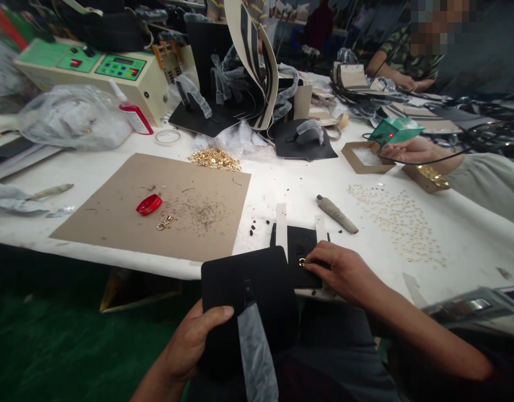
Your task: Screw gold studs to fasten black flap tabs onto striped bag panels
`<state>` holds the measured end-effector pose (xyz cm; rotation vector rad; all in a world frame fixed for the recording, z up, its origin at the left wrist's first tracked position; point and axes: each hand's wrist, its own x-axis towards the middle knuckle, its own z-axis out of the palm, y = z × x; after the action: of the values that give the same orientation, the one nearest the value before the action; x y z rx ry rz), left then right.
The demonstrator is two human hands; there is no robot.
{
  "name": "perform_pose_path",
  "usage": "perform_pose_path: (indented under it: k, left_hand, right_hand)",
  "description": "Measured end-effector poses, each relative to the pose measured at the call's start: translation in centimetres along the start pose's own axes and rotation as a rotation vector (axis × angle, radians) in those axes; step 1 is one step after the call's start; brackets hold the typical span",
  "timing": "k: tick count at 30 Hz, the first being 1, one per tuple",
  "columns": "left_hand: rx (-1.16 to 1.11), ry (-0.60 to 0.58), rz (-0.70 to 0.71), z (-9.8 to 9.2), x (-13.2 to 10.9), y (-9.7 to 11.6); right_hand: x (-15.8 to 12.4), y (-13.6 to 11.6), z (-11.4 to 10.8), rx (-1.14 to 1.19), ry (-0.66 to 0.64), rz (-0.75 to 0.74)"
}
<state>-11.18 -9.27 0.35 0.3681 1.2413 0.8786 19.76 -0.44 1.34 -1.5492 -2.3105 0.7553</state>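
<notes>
My left hand (194, 340) grips a black leather panel (261, 271) by its left edge, thumb on top. Attached to the panel is a strap (257, 352) wrapped in cloudy plastic, hanging down toward my lap. My right hand (341, 271) pinches a small gold ring (302, 262) between thumb and fingertips, just over a black pad (299, 240) at the table's front edge. Pale strips (281, 223) cross that pad. Beyond my right hand lies a wrapped, tapered tool (336, 214). Farther left, a gold clasp (165, 223) and a red tape ring (148, 205) rest on brown board (114, 184).
Gold hardware (215, 159) is heaped behind the board. Small metal pieces (399, 223) are scattered at right. A co-worker's hand (412, 151) is at a green device (395, 131) trailing a cable. A control box (135, 78), a red bottle (135, 117) and black panels (303, 142) stand farther back.
</notes>
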Motion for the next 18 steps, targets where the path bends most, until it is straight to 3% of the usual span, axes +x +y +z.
perform_pose_path:
  k: [8,18]
  left_hand:
    - [0.013,0.003,-0.017,0.08,0.32,-0.04]
    - [0.021,0.002,-0.034,-0.07,0.81,-0.06]
  right_hand:
    - [-0.68,0.39,0.17,-0.195,0.004,-0.165]
    - [-0.46,0.68,0.12,-0.242,-0.033,-0.163]
